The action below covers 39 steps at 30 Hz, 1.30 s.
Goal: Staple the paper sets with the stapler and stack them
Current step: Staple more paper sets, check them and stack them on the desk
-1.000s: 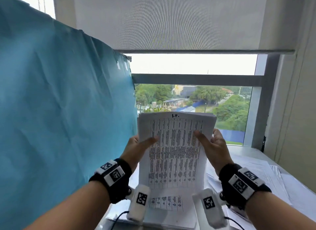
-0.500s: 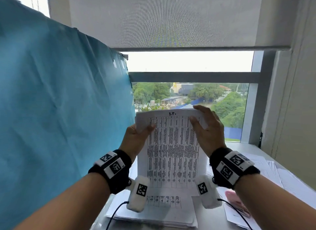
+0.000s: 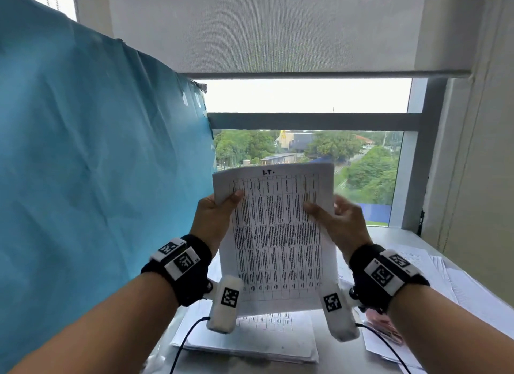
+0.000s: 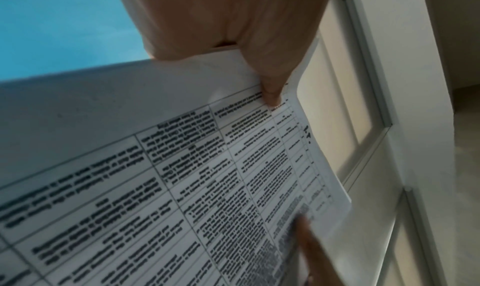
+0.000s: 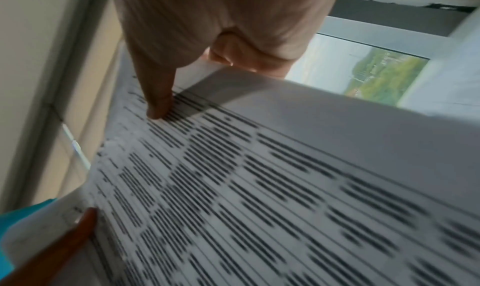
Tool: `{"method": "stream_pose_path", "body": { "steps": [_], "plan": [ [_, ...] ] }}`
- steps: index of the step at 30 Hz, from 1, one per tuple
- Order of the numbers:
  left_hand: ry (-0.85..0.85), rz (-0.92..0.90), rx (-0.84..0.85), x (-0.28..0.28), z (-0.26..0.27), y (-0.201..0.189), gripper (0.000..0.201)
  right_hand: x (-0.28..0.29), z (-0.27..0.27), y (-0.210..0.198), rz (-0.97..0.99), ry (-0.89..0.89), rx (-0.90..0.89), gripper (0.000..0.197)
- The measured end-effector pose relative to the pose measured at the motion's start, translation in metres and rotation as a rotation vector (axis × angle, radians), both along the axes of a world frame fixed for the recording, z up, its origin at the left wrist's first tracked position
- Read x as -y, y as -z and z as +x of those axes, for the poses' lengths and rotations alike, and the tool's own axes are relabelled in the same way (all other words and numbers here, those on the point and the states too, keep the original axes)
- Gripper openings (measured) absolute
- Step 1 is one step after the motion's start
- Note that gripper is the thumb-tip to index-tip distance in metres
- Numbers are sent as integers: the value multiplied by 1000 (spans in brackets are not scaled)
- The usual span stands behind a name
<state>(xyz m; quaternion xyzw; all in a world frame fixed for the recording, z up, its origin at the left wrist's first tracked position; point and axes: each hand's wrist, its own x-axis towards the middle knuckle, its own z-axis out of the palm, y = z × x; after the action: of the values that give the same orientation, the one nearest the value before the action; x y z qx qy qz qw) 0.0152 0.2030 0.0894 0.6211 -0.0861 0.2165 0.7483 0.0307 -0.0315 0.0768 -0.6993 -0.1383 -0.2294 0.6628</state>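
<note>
I hold a paper set [image 3: 275, 234], printed with a table, upright in front of the window. My left hand [image 3: 219, 209] pinches its left edge near the top, thumb on the front. My right hand [image 3: 333, 215] pinches its right edge, thumb on the print and fingers behind. The left wrist view shows the paper set [image 4: 182, 167] with my thumb on the sheet. Blurred print fills the paper set [image 5: 259, 177] in the right wrist view. A stack of papers [image 3: 250, 343] lies on the table below. A pink object [image 3: 385, 327], partly hidden by my right wrist, lies at the right.
A blue cloth [image 3: 97, 165] hangs along the left. Loose white sheets [image 3: 445, 273] cover the table at the right, by the wall. The window [image 3: 306, 151] with its half-lowered blind is straight ahead.
My right hand has come down from the top right corner to the right edge of the set. The set sits a little higher and straighter; my left hand keeps its hold.
</note>
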Motion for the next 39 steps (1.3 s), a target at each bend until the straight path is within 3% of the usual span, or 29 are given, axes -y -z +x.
{"method": "stream_pose_path", "body": {
  "steps": [2, 3, 7, 10, 12, 15, 20, 24, 27, 31, 33, 36, 38, 39],
  "plan": [
    [17, -35, -20, 2, -3, -5, 17, -3, -2, 6, 39, 7, 15, 28],
    [28, -39, -27, 3, -4, -9, 17, -5, -3, 6, 52, 30, 39, 21],
    [64, -36, -16, 5, -9, -24, 25, -9, -6, -8, 65, 29, 149, 25],
    [61, -25, -16, 5, -11, -22, 24, -9, -6, -3, 45, 57, 160, 18],
    [69, 16, -34, 5, -11, -5, 24, -8, -8, 16, 18, 95, 128, 11],
    [109, 156, -74, 11, -16, 34, 39, -5, -17, 51, 37, 96, 23, 9],
    [66, 238, -165, 22, -23, 58, 20, -2, -26, 61, -24, 38, -165, 8],
    [26, 213, -127, 19, -20, 46, 21, 21, -25, 41, -294, -4, -230, 16],
    [7, 179, -131, 11, -18, 37, 18, 55, -27, 30, -824, 91, -313, 36],
    [40, 170, -246, 9, -27, 41, 22, 90, -47, 37, -1440, 246, -590, 56],
    [56, 159, -289, 18, -37, 49, 21, 95, -57, 47, -1527, 261, -722, 52],
    [123, 154, -367, 33, -55, 63, 22, 100, -53, 63, -1568, 233, -748, 39],
    [153, 172, -431, 41, -68, 72, 25, 103, -49, 62, -1443, 242, -773, 28],
    [163, 165, -454, 44, -73, 77, 26, 103, -49, 57, -1265, 238, -798, 23]
  ]
}}
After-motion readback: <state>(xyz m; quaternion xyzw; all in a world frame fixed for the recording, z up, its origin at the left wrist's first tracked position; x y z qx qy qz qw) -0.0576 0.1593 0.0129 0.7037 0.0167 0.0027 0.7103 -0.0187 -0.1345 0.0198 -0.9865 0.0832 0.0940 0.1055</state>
